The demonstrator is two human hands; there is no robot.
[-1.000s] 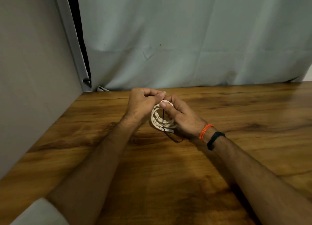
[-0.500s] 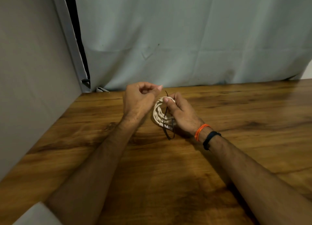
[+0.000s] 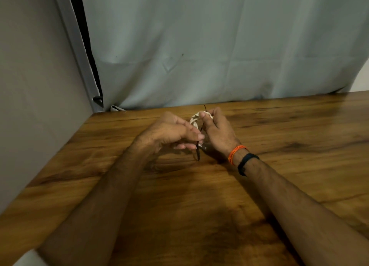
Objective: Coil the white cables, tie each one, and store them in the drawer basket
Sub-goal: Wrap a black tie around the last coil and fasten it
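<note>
I see the right hand [image 3: 217, 133] curled round the coiled white cable [image 3: 194, 119], held just above the wooden table [image 3: 289, 146] at about 12 o'clock from the frame's centre. The left hand [image 3: 171, 131] pinches a thin black tie [image 3: 198, 152] at the coil's 6 o'clock edge (its far end pokes up past the coil).

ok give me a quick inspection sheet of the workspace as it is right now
surface: wooden table, bare wood around the hands
job's things: coiled white cable held above the table; thin black tie running across the coil; drawer basket not seen
clutter: nothing seen
hands: left hand pinches the tie's lower part; right hand grips the coil
cables: only the one coil seen
surroundings: pale curtain behind, grey panel on the left
</note>
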